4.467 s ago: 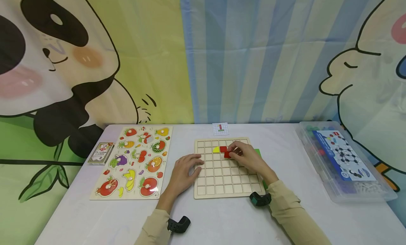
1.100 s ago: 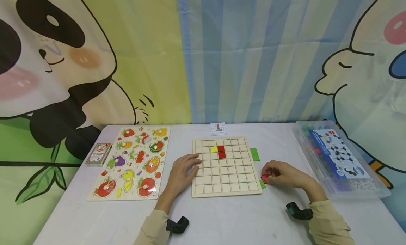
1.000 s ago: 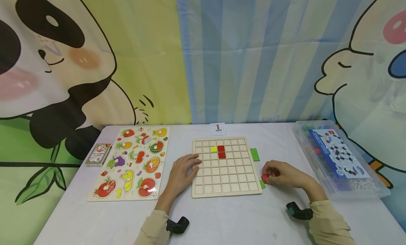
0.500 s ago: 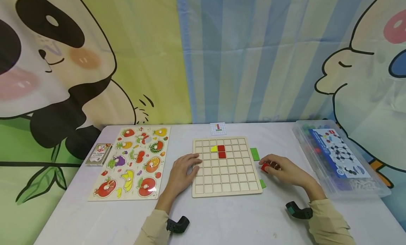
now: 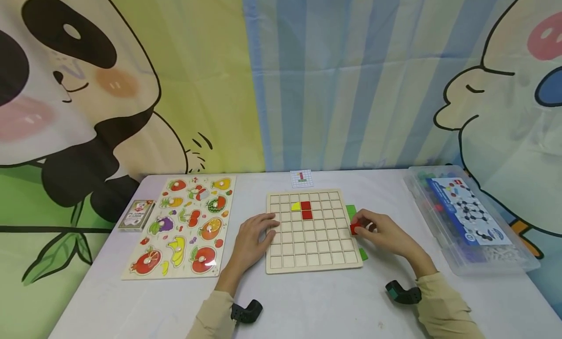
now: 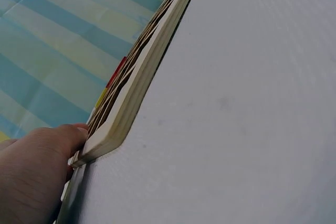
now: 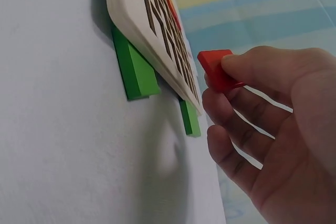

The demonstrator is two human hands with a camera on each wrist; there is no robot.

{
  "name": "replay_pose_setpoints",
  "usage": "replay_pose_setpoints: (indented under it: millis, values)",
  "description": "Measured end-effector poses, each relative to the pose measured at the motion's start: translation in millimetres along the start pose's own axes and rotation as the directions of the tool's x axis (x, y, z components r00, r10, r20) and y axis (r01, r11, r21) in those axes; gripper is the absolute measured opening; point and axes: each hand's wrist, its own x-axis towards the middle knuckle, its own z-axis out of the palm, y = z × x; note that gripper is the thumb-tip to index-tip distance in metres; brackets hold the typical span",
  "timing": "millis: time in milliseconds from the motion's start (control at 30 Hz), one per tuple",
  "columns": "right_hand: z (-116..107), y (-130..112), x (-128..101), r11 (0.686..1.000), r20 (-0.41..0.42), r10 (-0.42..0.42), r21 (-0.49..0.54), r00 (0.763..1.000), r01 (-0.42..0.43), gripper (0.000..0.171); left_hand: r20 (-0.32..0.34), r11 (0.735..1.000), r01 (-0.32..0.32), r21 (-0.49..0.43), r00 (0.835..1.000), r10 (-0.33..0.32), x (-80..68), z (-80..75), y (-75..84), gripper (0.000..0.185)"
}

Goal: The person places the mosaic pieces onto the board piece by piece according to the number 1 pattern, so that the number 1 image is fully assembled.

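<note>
White table (image 5: 307, 305) against a cartoon backdrop. One clear plastic bin (image 5: 471, 224) of construction parts at the right edge, well apart from the work. One fruit peg puzzle (image 5: 186, 222) on the left, with one card pack (image 5: 137, 213) beyond it near the left edge.

Centre: one wooden grid board (image 5: 313, 253). In its cells sit two red tiles, stacked one above the other (image 5: 306, 209), and one yellow piece (image 5: 296, 206) touching the upper red tile's left side. One small pattern card (image 5: 302, 178) lies just behind the board.

Two green pieces poke out from under the board's right edge: a larger one (image 5: 351, 211) toward the back, a smaller one (image 5: 363, 253) near the front corner.

Left hand (image 5: 253, 236) rests flat, fingers relaxed, on the board's left edge; nothing grasped.

Right hand (image 5: 381, 231) pinches one red square tile (image 5: 354, 228) between thumb and fingertips, held just at the board's right edge, above the table, between the two green pieces. Nothing blocks the open cells.
</note>
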Motion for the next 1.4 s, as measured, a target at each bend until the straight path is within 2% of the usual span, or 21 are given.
replay_pose_setpoints:
  millis: [367, 633, 1000, 1233, 1400]
  values:
    - [10.7, -7.4, 9.5, 0.999, 0.003, 0.0, 0.037, 1.0, 0.0, 0.011, 0.017, 1.0, 0.024, 0.001, 1.0, -0.024, -0.2, 1.9, -2.2, 0.02]
    - [19.1, -15.7, 17.1, 0.998, -0.035, -0.019, 0.054, 0.999, 0.021, 0.014, 0.009, 1.0, 0.004, -0.003, 1.0, -0.004, -1.5, 3.1, -2.7, 0.02]
    - [29.7, -28.4, 33.1, 0.996, -0.016, -0.031, 0.089, 0.999, 0.032, 0.01, -0.014, 1.0, -0.031, -0.003, 0.999, 0.031, -2.4, 2.2, -1.9, 0.02]
    - [36.2, -36.3, 44.5, 0.989, -0.011, -0.089, 0.115, 0.996, 0.09, 0.012, 0.0, 1.0, -0.006, 0.006, 1.0, 0.006, -2.8, -0.2, -2.2, 0.02]
    - [42.2, -39.6, 51.7, 0.99, -0.019, -0.071, 0.118, 0.997, 0.073, 0.011, 0.008, 1.0, -0.003, 0.003, 1.0, 0.003, -2.2, 0.3, -2.4, 0.02]
